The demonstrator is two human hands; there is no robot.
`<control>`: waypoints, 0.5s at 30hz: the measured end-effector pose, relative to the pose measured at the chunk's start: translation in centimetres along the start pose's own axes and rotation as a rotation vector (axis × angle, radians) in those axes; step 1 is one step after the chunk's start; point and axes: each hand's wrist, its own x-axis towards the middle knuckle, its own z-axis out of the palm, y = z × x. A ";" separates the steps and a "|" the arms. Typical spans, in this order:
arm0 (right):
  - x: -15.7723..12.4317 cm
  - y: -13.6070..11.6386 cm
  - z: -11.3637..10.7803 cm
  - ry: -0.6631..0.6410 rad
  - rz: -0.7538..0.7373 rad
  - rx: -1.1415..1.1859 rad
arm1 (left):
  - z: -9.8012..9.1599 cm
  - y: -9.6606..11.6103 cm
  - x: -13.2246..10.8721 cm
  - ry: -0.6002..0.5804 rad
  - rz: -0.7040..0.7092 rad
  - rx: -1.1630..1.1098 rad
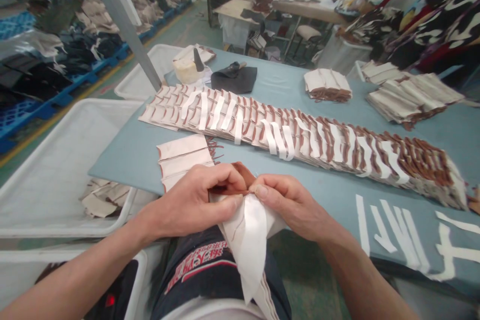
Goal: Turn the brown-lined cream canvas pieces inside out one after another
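Note:
Both hands meet at the table's near edge on one folded fabric piece [235, 225], off-white on one side and brown on the other. My left hand [198, 192] pinches its brown edge between thumb and fingers. Close beside it, my right hand [288, 200] pinches the same edge, thumb on top. From between the hands a white strip [255, 240] hangs down over the fabric toward my lap. A small stack of off-white pieces [183, 155] with brown edges and loose threads lies just beyond my left hand.
A long overlapping row of off-white and brown pieces [247, 122], with white strips on it, crosses the blue table [123, 160]. More white strips [399, 230] lie at right. Behind are a black cloth [234, 79] and fabric stacks [327, 84]. White bins [67, 125] stand at left.

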 end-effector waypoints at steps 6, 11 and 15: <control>0.0 -0.1 0.0 -0.066 0.007 0.003 | -0.6 -0.4 0.1 -0.130 -0.111 -0.167; -0.5 -1.1 0.1 -0.024 -0.129 -0.266 | -1.1 0.2 0.3 -0.253 -0.033 -0.097; -1.2 -2.3 0.2 0.022 -0.319 -0.596 | -1.3 1.1 0.9 -0.342 -0.030 -0.126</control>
